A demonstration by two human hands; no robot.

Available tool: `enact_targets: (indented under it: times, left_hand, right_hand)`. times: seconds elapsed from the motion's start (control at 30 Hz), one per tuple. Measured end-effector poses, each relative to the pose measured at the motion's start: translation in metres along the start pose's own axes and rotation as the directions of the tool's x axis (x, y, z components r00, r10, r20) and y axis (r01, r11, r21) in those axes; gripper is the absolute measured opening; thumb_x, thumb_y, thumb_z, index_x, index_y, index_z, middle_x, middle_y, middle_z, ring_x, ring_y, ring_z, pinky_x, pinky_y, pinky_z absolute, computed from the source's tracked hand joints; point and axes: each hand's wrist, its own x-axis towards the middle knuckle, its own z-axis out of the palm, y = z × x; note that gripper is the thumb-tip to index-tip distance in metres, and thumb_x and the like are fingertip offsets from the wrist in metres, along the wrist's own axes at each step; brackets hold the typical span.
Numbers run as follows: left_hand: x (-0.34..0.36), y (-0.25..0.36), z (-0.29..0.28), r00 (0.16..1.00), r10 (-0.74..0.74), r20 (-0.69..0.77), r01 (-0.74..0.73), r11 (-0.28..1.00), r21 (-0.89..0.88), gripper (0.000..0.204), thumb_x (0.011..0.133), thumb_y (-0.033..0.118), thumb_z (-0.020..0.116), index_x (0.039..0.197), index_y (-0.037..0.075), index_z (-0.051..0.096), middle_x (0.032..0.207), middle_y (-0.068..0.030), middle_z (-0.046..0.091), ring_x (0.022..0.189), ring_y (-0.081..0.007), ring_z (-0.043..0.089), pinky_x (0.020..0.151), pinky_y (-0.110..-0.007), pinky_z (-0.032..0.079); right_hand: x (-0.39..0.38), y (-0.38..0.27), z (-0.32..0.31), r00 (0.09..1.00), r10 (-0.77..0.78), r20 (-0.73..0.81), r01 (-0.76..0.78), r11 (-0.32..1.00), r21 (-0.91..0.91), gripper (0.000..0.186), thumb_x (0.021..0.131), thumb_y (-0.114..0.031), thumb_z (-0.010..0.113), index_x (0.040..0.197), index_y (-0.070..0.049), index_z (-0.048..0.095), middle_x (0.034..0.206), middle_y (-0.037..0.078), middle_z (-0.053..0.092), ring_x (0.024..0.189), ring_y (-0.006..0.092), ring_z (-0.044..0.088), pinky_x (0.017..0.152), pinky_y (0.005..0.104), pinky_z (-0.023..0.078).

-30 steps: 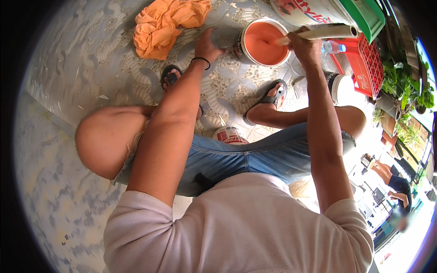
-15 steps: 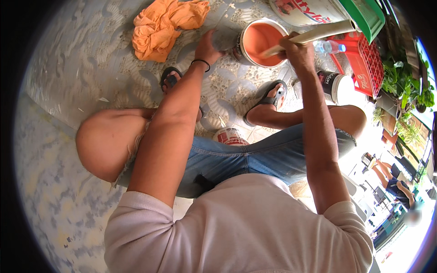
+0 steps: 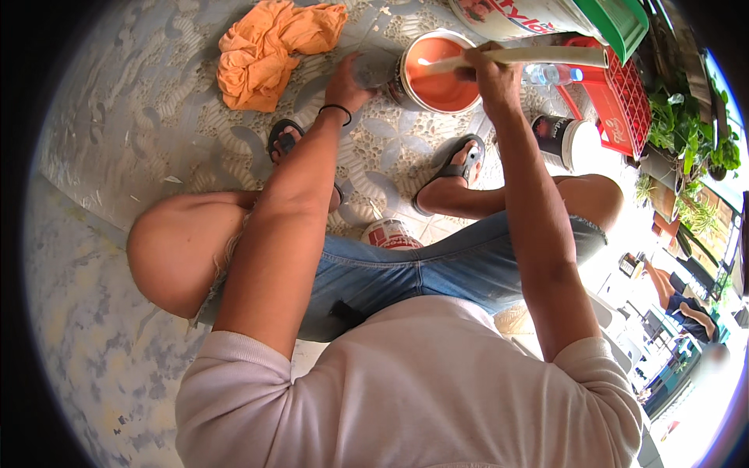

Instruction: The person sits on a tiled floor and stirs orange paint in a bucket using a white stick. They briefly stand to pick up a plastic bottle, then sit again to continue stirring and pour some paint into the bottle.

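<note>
My right hand (image 3: pixel 488 74) grips a long pale stick (image 3: pixel 562 54), its lower end in orange paint inside a white-rimmed bucket (image 3: pixel 445 87). My left hand (image 3: pixel 351 88) is at a grey, rounded object (image 3: pixel 374 69) just left of the bucket, fingers curled around its edge; what it is, I cannot make out. A crumpled orange cloth (image 3: pixel 261 54) lies left of that hand. Behind my right wrist are a clear plastic bottle (image 3: pixel 550 75) and a dark-labelled bucket with a white end (image 3: pixel 577 144).
A white container (image 3: pixel 515 15) with a green tray (image 3: pixel 628 31), a red crate (image 3: pixel 624 117) and plants (image 3: pixel 683 132) line the right side. A small bucket (image 3: pixel 390 232) sits between my legs on the patterned floor (image 3: pixel 140 117). Another person (image 3: pixel 679 300) is at the far right.
My right hand and the stick have moved slightly left, the stick's end shifting within the paint. My left hand stays beside the bucket. The whole view has shifted a little.
</note>
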Motion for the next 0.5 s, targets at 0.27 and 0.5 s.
enact_targets:
  times: [0.27, 0.5]
  left_hand:
    - [-0.002, 0.001, 0.002, 0.998, 0.042, -0.038, -0.040, 0.998, 0.047, 0.101, 0.062, 0.020, 0.099, 0.150, 0.012, 0.050, 0.147, -0.0180, 0.057, 0.138, -0.0373, 0.055, 0.116, -0.046, 0.047]
    - [0.000, 0.006, 0.003, 0.998, 0.010, -0.067, -0.007, 0.999, 0.048, 0.100, 0.062, 0.021, 0.100, 0.148, 0.010, 0.051, 0.147, -0.0181, 0.058, 0.138, -0.0368, 0.056, 0.116, -0.045, 0.047]
  right_hand:
    - [-0.009, 0.003, -0.023, 0.998, 0.070, 0.010, -0.066, 0.973, -0.221, 0.015, 0.090, -0.013, 0.074, 0.087, 0.002, 0.071, 0.072, 0.012, 0.072, 0.059, 0.0158, 0.069, 0.059, 0.0291, 0.056]
    - [0.019, 0.009, -0.013, 0.985, -0.172, -0.009, 0.170, 0.977, -0.130, 0.013, 0.087, -0.011, 0.073, 0.086, 0.002, 0.072, 0.068, 0.011, 0.073, 0.060, 0.0157, 0.071, 0.058, 0.0305, 0.056]
